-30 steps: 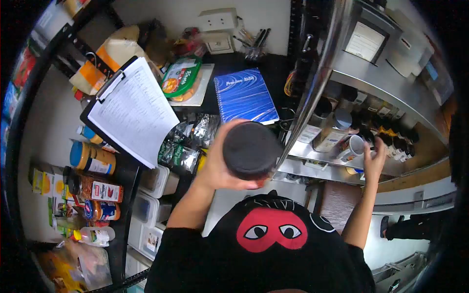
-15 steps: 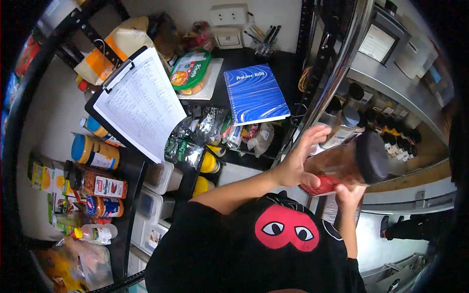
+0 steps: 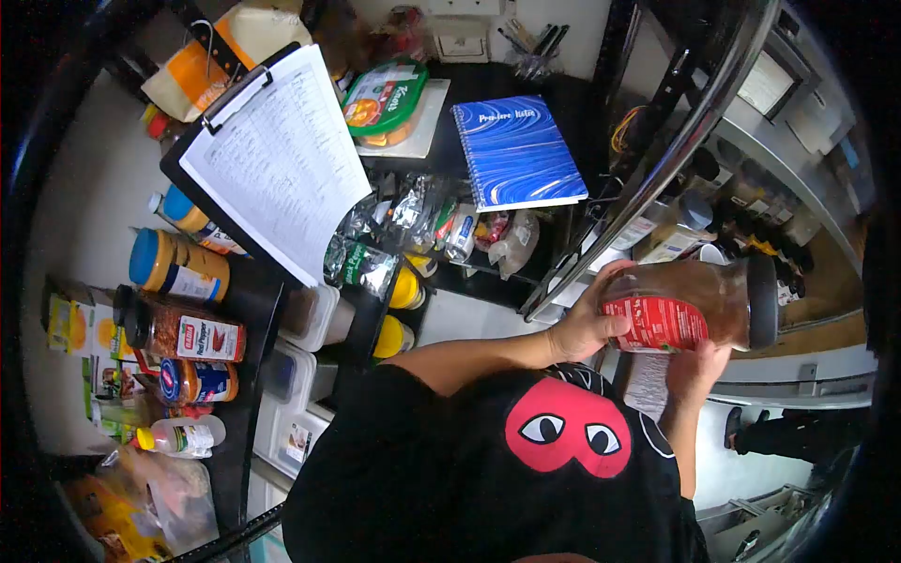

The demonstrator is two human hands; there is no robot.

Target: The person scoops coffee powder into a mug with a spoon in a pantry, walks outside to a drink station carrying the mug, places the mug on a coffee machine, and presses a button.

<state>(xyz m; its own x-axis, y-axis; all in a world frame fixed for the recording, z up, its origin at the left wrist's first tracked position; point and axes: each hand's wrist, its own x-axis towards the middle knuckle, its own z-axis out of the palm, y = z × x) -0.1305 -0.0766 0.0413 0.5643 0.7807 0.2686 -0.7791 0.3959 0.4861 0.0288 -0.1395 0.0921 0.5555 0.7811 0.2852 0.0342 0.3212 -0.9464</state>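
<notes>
So most of the space is taken up by the black shelf (image 3: 572,108), with metal shelving (image 3: 788,159) over on the right. On the black side a clipboard (image 3: 277,164) is propped at a slant, and a blue notebook (image 3: 521,155) is laid flat, both well apart from the hands. The main thing is the big clear jar (image 3: 690,305), held tipped onto its side in front of the metal shelving, some brownish stuff being seen through the wall. Its base end is gripped by the left hand (image 3: 589,319), thumb pressed near the red label (image 3: 662,324); the lid end is propped from below by the right hand (image 3: 696,368), closed against the jar, though most of its fingers are hidden, so how firm that grip is can't be told. If either hold were loosened, the smooth, wide body could probably be rolled right out and dropped. If the jar were swung towards the shelving, the grey-topped container (image 3: 662,242) could be knocked. The black lid (image 3: 762,303) is on, but whether it's screwed tight can't be seen; if it isn't, a spill could be caused by that sideways tilt. Last and smallest, the white cup (image 3: 709,253) just behind could be clipped too.
</notes>
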